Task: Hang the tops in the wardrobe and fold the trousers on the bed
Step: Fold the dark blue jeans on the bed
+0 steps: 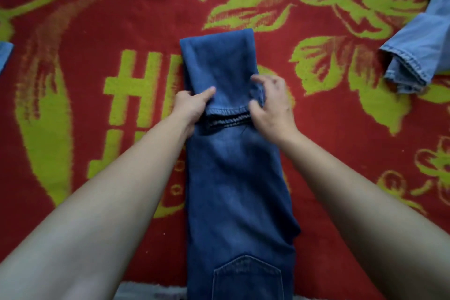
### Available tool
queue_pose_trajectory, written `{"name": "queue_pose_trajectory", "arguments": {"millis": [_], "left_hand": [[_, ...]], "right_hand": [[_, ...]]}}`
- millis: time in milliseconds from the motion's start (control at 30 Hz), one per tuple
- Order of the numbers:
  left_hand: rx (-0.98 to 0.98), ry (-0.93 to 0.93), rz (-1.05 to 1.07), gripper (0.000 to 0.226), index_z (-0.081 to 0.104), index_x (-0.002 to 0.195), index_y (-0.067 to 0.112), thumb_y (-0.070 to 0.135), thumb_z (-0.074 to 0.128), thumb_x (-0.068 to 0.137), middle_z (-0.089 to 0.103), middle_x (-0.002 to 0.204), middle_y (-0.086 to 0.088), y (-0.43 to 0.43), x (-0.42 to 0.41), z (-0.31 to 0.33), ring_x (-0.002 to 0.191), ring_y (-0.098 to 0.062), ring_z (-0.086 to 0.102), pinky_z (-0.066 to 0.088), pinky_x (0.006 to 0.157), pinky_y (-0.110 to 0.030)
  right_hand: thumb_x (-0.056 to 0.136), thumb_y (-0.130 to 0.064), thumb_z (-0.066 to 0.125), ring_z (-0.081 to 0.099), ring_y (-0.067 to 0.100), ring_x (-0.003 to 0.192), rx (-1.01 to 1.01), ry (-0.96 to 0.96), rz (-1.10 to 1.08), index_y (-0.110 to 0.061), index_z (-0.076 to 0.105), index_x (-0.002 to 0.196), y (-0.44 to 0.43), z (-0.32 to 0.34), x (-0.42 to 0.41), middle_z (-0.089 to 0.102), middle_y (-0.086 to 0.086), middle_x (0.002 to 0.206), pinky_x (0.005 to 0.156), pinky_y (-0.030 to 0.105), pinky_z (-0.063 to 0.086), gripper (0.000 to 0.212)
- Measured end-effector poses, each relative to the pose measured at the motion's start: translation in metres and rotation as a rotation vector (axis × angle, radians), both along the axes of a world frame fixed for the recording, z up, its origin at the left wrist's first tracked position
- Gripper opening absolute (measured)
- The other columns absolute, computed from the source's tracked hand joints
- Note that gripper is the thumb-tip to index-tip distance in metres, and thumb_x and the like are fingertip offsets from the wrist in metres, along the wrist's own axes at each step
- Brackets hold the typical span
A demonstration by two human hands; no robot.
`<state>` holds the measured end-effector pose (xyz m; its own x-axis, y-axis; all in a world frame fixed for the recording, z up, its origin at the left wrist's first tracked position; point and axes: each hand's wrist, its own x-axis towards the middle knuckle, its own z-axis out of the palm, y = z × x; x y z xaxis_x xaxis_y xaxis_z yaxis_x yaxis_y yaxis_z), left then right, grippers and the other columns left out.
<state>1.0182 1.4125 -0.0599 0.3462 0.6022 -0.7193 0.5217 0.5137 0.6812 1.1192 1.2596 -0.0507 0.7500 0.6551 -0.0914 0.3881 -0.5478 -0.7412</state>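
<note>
Dark blue jeans lie lengthwise down the middle of the bed, back pocket near me, legs stacked. The leg ends are folded back toward me, their hems lying across the thighs between my hands. My left hand grips the left side of the folded part at the hems, thumb on top. My right hand pinches the right edge of the same fold, fingers curled round the cloth.
A red blanket with a yellow-green flower pattern covers the bed. A light blue denim garment lies crumpled at the right edge. A scrap of blue cloth shows at the left edge.
</note>
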Motion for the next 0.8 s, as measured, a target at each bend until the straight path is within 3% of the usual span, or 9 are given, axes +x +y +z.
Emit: {"name": "queue_pose_trajectory", "arguments": {"millis": [67,167,267,367,433,500,667,733,800], "left_hand": [[-0.014,-0.004,0.030,0.031,0.065,0.116,0.003,0.018,0.069,0.090,0.072,0.109,-0.012,-0.002,0.002,-0.004,0.088,-0.024,0.072,0.060,0.074,-0.035],[-0.106,-0.172,0.142,0.025,0.064,0.117,0.002,0.016,0.056,0.098,0.072,0.110,-0.013,-0.005,-0.001,0.005,0.096,-0.028,0.071,0.059,0.082,-0.041],[0.040,-0.261,0.174,0.030,0.065,0.114,0.004,0.028,0.051,0.102,0.072,0.111,-0.013,0.000,-0.011,0.011,0.100,-0.026,0.070,0.058,0.088,-0.040],[0.224,-0.207,0.057,0.040,0.068,0.109,0.005,0.042,0.057,0.096,0.073,0.108,-0.012,-0.003,-0.033,0.000,0.102,-0.027,0.069,0.057,0.088,-0.044],[0.460,0.077,-0.235,0.046,0.064,0.104,0.004,0.048,0.060,0.090,0.071,0.107,-0.015,-0.015,-0.050,-0.019,0.102,-0.031,0.066,0.052,0.088,-0.043],[0.580,0.294,-0.405,0.040,0.056,0.101,0.000,0.039,0.061,0.094,0.065,0.106,-0.023,-0.030,-0.059,-0.036,0.100,-0.038,0.060,0.041,0.083,-0.040],[0.549,0.276,-0.350,0.048,0.049,0.119,0.004,0.034,0.070,0.088,0.061,0.119,-0.019,-0.027,-0.058,-0.037,0.111,-0.036,0.057,0.041,0.091,-0.038],[0.624,0.272,-0.379,0.067,0.038,0.136,0.007,0.029,0.071,0.081,0.048,0.134,-0.017,-0.018,-0.058,-0.032,0.125,-0.033,0.046,0.035,0.105,-0.036],[0.836,0.204,-0.306,0.073,0.032,0.145,0.006,0.023,0.062,0.081,0.037,0.141,-0.020,-0.002,-0.049,-0.021,0.134,-0.035,0.034,0.023,0.114,-0.034]], "right_hand": [[0.089,-0.041,0.063,0.054,0.022,0.120,-0.105,0.166,-0.213,-0.012,0.056,0.133,0.013,0.006,0.012,0.057,0.008,0.128,0.105,0.033,0.040,0.052],[0.074,-0.082,0.054,0.060,0.023,0.107,-0.253,0.623,-0.290,-0.012,0.060,0.128,0.031,0.014,0.023,0.064,0.001,0.117,0.093,0.038,0.050,0.088],[0.075,-0.079,0.058,0.065,0.025,0.106,-0.161,0.754,-0.296,-0.012,0.064,0.127,0.044,0.012,0.028,0.067,0.001,0.122,0.097,0.043,0.052,0.085],[0.089,-0.065,0.055,0.069,0.024,0.098,-0.104,0.472,-0.251,-0.008,0.070,0.104,0.036,0.003,0.015,0.074,0.006,0.103,0.086,0.039,0.055,0.061],[0.091,-0.065,0.053,0.063,0.030,0.106,-0.372,0.218,-0.144,-0.019,0.060,0.110,0.013,-0.015,-0.001,0.069,0.009,0.111,0.083,0.039,0.046,0.051],[0.093,-0.060,0.053,0.059,0.037,0.109,-0.524,0.056,-0.081,-0.017,0.049,0.115,-0.009,-0.028,-0.016,0.064,0.013,0.115,0.083,0.042,0.043,0.049],[0.094,-0.034,0.057,0.050,0.038,0.122,-0.459,0.015,-0.134,-0.016,0.038,0.139,0.001,-0.027,-0.025,0.054,0.015,0.131,0.098,0.046,0.038,0.052],[0.086,-0.018,0.053,0.040,0.038,0.130,-0.391,-0.163,-0.114,-0.016,0.023,0.154,0.004,-0.023,-0.030,0.038,0.017,0.146,0.105,0.047,0.032,0.074],[0.078,-0.011,0.049,0.033,0.038,0.139,-0.273,-0.432,-0.051,-0.016,0.022,0.157,0.014,-0.016,-0.022,0.023,0.020,0.159,0.108,0.049,0.030,0.083]]}}
